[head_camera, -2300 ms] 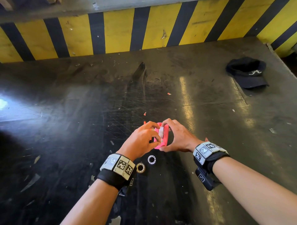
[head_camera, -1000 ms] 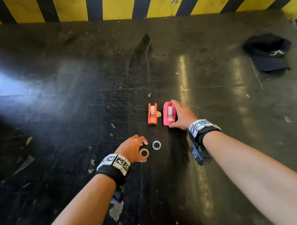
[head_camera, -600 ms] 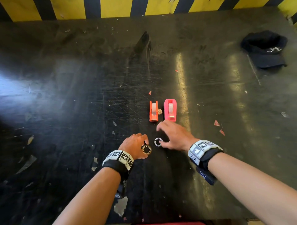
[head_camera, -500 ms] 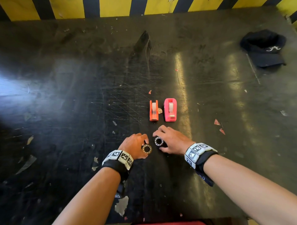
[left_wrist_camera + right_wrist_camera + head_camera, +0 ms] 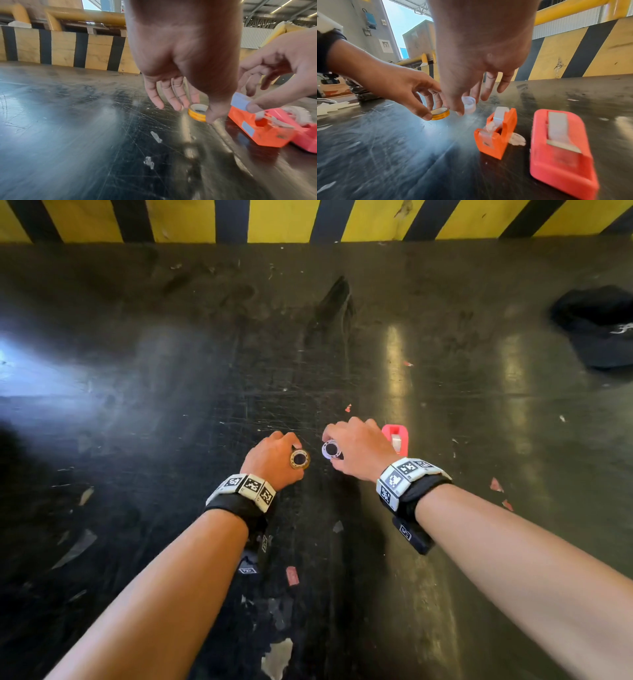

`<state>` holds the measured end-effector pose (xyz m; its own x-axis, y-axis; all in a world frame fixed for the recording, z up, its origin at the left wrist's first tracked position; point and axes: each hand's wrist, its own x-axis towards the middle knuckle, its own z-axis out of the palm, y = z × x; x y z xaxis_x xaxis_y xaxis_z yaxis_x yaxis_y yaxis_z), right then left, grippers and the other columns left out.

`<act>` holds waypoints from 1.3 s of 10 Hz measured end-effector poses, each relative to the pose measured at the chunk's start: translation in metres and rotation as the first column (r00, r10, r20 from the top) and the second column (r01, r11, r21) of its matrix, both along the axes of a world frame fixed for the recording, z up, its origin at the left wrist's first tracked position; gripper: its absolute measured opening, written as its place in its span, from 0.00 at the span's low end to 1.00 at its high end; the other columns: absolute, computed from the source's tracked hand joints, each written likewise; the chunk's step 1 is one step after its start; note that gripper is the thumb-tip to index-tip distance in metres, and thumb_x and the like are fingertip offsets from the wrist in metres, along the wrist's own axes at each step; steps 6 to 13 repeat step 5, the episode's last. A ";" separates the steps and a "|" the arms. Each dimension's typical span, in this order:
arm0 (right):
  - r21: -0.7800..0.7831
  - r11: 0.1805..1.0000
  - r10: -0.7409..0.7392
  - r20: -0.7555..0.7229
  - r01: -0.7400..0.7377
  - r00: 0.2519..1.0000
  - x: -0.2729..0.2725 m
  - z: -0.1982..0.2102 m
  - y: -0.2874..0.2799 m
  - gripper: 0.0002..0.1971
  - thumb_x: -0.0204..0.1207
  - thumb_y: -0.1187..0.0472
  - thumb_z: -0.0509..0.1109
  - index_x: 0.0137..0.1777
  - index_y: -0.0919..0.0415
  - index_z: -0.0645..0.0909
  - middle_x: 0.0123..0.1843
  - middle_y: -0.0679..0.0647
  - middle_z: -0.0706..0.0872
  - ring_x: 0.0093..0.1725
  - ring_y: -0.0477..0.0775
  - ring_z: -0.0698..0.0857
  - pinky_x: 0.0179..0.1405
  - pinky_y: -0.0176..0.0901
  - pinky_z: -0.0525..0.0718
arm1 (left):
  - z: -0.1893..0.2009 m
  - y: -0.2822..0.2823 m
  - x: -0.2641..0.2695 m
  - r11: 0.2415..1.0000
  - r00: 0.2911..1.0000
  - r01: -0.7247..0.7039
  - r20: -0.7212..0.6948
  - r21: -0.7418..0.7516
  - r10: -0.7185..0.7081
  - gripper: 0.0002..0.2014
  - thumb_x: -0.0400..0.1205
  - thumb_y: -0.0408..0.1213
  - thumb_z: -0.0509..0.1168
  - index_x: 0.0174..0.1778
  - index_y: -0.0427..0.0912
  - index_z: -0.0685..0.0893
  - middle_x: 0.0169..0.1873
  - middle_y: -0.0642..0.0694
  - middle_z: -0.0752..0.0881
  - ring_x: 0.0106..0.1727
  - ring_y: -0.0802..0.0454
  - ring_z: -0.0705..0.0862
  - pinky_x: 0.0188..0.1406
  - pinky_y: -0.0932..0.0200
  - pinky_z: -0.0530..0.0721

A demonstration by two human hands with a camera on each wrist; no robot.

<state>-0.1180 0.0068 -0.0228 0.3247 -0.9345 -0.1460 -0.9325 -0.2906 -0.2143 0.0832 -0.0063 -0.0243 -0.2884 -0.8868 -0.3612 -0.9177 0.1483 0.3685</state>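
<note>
Yellow tape roll (image 5: 299,459), pinched by its rim in the grip of the left hand (image 5: 270,458), and white tape roll (image 5: 331,449), pinched likewise by the right hand (image 5: 363,448), both held just above the surface (image 5: 171,405) with cores unobstructed, presumably for loading. The orange dispenser (image 5: 496,134) and pink dispenser (image 5: 559,148) stand just beyond; open room lies left and toward the striped wall (image 5: 274,220), the cap (image 5: 596,330) well apart.

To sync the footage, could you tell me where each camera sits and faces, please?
Head: above, facing down at the table; both forearms show.
Left wrist: along the palm toward the striped wall; the left hand pinches the yellow tape roll.
Right wrist: along the palm; the right hand pinches the white roll.
Both wrist views share the orange dispenser.
</note>
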 end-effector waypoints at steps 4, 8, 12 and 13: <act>0.023 1.000 0.005 -0.182 -0.001 0.983 0.023 -0.031 -0.020 0.24 0.76 0.50 0.78 0.72 0.51 0.82 0.67 0.53 0.82 0.67 0.59 0.80 0.61 0.56 0.73 | -0.028 -0.031 -0.001 0.998 0.996 -0.049 0.072 -0.038 0.052 0.25 0.78 0.52 0.76 0.68 0.48 0.81 0.61 0.44 0.86 0.62 0.42 0.86 0.61 0.42 0.86; 0.000 1.000 -0.015 -0.128 0.015 0.992 0.019 -0.024 -0.019 0.24 0.76 0.51 0.78 0.72 0.51 0.81 0.68 0.53 0.81 0.68 0.60 0.79 0.62 0.57 0.73 | -0.029 -0.030 0.000 0.998 0.995 -0.055 0.082 -0.034 0.058 0.27 0.77 0.56 0.76 0.69 0.50 0.80 0.62 0.45 0.86 0.63 0.43 0.86 0.61 0.42 0.87; 0.000 1.000 -0.015 -0.128 0.015 0.992 0.019 -0.024 -0.019 0.24 0.76 0.51 0.78 0.72 0.51 0.81 0.68 0.53 0.81 0.68 0.60 0.79 0.62 0.57 0.73 | -0.029 -0.030 0.000 0.998 0.995 -0.055 0.082 -0.034 0.058 0.27 0.77 0.56 0.76 0.69 0.50 0.80 0.62 0.45 0.86 0.63 0.43 0.86 0.61 0.42 0.87; 0.000 1.000 -0.015 -0.128 0.015 0.992 0.019 -0.024 -0.019 0.24 0.76 0.51 0.78 0.72 0.51 0.81 0.68 0.53 0.81 0.68 0.60 0.79 0.62 0.57 0.73 | -0.029 -0.030 0.000 0.998 0.995 -0.055 0.082 -0.034 0.058 0.27 0.77 0.56 0.76 0.69 0.50 0.80 0.62 0.45 0.86 0.63 0.43 0.86 0.61 0.42 0.87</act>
